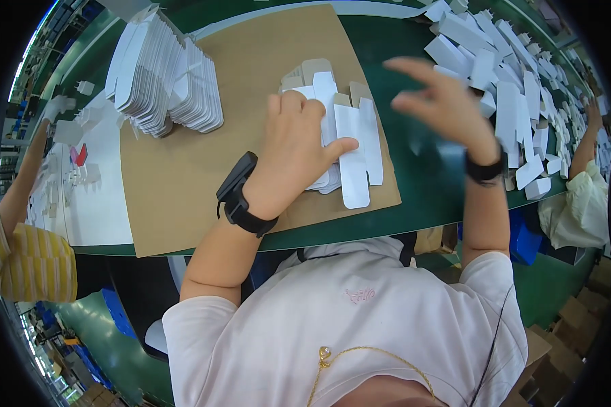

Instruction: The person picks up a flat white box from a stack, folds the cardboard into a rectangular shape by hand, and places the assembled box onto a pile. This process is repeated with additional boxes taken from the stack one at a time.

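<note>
Flat white carton blanks with grey-brown flaps (355, 149) lie in a small, loosely fanned stack on a brown cardboard sheet (176, 183). My left hand (297, 134) rests palm down over the left part of this stack. Its fingers are bent and its thumb stretches right, across a blank. Under the palm, the stack is hidden. My right hand (443, 107) hovers to the right, over the green table, blurred by motion. Thumb and forefinger are apart there, and nothing shows between them. The nearest things on its right are folded white boxes (483, 68) in a heap.
Two tall bundles of flat white blanks (161, 78) stand at the sheet's far left. The heap of folded boxes spreads along the right side of the green table (414, 169). Other people's arms reach in at left (22, 173) and right (586, 139). White chargers lie about the edges.
</note>
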Demonstrator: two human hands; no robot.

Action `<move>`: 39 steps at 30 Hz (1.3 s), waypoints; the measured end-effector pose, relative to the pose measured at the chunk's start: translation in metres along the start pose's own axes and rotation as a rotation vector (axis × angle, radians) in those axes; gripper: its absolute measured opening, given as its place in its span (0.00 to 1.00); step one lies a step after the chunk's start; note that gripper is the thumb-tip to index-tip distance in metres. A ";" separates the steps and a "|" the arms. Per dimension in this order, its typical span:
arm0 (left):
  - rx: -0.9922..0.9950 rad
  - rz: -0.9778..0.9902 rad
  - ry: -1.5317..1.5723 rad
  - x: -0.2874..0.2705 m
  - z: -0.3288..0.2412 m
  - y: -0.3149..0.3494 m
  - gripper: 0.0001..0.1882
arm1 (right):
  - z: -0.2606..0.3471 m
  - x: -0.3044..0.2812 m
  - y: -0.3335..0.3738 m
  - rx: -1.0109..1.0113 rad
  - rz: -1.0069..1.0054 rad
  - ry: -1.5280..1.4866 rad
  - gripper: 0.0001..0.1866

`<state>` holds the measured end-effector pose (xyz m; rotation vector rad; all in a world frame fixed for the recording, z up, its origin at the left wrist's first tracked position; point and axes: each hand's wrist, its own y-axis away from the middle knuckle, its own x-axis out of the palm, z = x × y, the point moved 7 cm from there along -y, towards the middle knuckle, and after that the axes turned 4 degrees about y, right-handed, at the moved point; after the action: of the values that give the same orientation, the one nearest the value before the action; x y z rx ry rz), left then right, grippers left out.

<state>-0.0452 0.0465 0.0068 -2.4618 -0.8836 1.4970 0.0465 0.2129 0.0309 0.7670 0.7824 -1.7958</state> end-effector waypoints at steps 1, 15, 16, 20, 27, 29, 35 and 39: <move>0.017 0.032 0.021 0.005 -0.001 0.000 0.23 | 0.003 0.023 0.002 -0.174 0.000 0.112 0.22; -0.213 0.362 1.102 0.031 -0.021 0.002 0.45 | 0.029 -0.018 -0.007 -0.183 0.101 -0.459 0.02; -0.208 0.360 1.100 0.030 -0.024 0.001 0.45 | 0.036 -0.017 -0.009 -0.187 0.099 -0.456 0.02; -0.197 0.431 1.558 0.027 -0.037 0.002 0.52 | 0.062 -0.015 -0.013 -0.327 0.005 -0.538 0.03; -0.227 0.231 1.388 0.015 -0.026 0.000 0.54 | 0.061 -0.001 -0.023 -0.329 0.034 -0.348 0.07; -0.200 0.216 1.386 0.015 -0.022 -0.001 0.54 | 0.057 -0.005 -0.022 -0.347 0.151 -0.446 0.07; -0.161 0.075 1.249 0.009 -0.007 -0.008 0.49 | 0.041 0.007 -0.023 -0.267 -0.069 -0.832 0.10; -0.112 0.073 1.162 0.006 -0.003 -0.013 0.37 | 0.032 0.035 -0.016 -0.074 -0.186 -0.912 0.15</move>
<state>-0.0462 0.0606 0.0090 -2.7671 -0.5928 -0.1346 0.0163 0.1731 0.0248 -0.2145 0.2995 -1.9916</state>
